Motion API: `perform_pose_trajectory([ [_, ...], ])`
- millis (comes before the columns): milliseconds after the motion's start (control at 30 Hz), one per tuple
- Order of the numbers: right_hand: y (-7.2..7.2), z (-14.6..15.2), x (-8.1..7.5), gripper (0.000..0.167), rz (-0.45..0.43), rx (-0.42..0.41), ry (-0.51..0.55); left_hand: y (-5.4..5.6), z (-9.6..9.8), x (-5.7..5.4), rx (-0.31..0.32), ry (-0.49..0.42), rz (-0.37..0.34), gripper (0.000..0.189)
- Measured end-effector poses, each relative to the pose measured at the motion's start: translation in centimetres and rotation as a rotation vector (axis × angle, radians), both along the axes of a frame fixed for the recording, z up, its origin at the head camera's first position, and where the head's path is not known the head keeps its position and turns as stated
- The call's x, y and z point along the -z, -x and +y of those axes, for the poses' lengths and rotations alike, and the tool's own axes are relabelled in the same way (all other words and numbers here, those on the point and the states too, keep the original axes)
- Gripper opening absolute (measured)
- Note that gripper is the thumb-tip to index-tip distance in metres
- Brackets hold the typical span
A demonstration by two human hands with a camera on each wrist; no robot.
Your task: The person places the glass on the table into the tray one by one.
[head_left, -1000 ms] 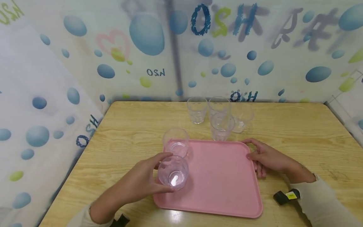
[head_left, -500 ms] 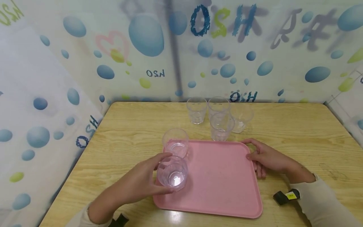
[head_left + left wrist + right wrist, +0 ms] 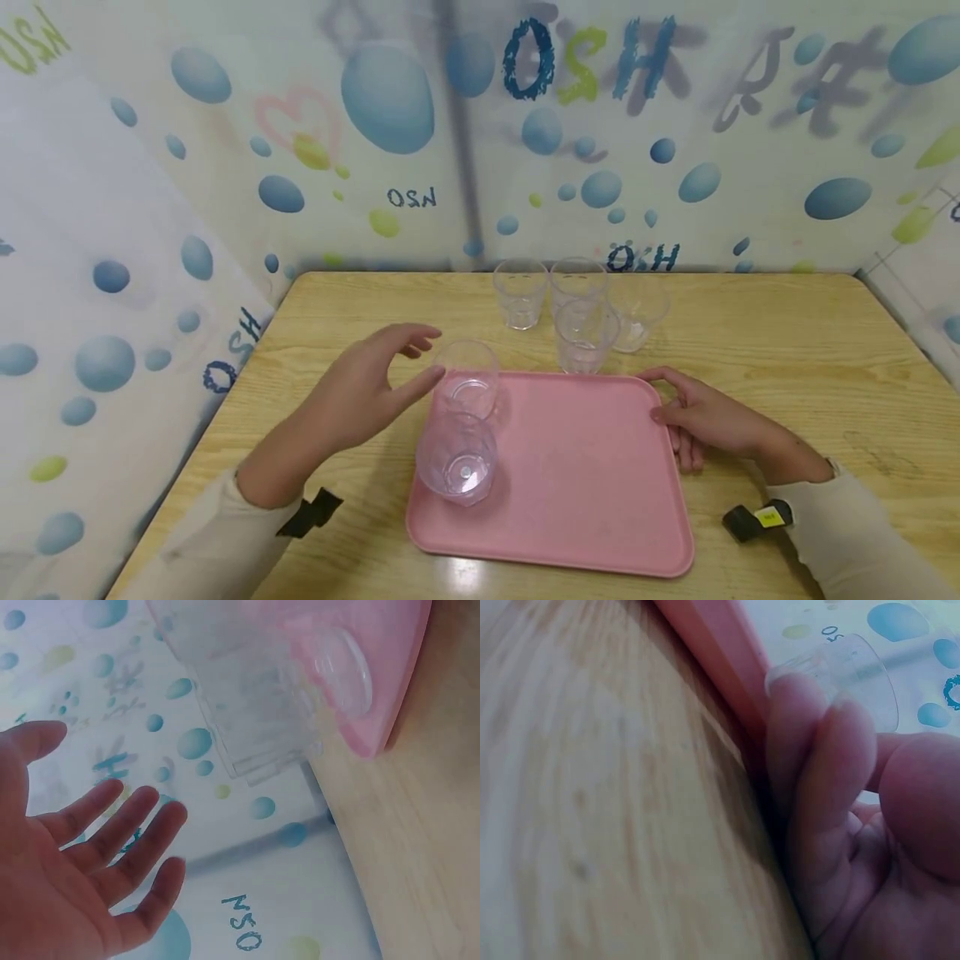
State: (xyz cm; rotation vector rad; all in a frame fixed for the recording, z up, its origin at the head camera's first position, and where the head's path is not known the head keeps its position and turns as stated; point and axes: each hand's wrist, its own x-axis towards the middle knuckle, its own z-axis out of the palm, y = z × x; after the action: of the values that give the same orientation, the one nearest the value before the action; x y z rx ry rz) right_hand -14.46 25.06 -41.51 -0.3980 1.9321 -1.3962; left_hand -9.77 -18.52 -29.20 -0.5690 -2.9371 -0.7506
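My left hand [image 3: 358,390] is off the cups, its fingers spread and holding nothing, just left of the pink tray [image 3: 585,475]. Two clear plastic cups stand along the tray's left side: a front cup [image 3: 459,467] and a back cup [image 3: 468,400], close together. The thumb and index fingertip are nearest the back cup, overlapping its edge in the head view. In the left wrist view the palm and loosely bent fingers [image 3: 139,847] show, apart from the cups. At the tray's back right corner my right hand [image 3: 708,418] grips the rim, thumb on top and other fingers curled beside it.
Behind the tray, several more clear cups stand grouped: a left one [image 3: 521,296], a front one [image 3: 585,337] close to the tray's back edge, and a right one [image 3: 637,317]. The wooden table [image 3: 352,308] ends at a patterned wall [image 3: 360,217].
My left hand has let go of the front cup and moved up and away toward the back left. The cup stays on the tray. My right hand has not moved.
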Motion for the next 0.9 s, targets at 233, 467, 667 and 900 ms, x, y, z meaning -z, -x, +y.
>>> perform_pose_trajectory([
  [233, 0.0, 0.2, 0.0, 0.057, 0.002, 0.008, -0.002, 5.8, 2.3, -0.9, 0.019, 0.108, 0.015, 0.053],
  [467, 0.0, 0.2, 0.2, 0.055, -0.007, -0.006, 0.023, 10.6, 4.5, -2.5, 0.017, 0.305, -0.05, 0.064],
  [667, 0.1, 0.4, 0.4, 0.054, 0.013, -0.009, 0.015, 13.6, 6.8, -3.5, 0.031, 0.383, -0.163, 0.074],
  [900, 0.2, 0.4, 0.5, 0.054, 0.016, -0.015, 0.015, 15.9, 9.0, -3.3, 0.096, 0.478, -0.254, 0.082],
])
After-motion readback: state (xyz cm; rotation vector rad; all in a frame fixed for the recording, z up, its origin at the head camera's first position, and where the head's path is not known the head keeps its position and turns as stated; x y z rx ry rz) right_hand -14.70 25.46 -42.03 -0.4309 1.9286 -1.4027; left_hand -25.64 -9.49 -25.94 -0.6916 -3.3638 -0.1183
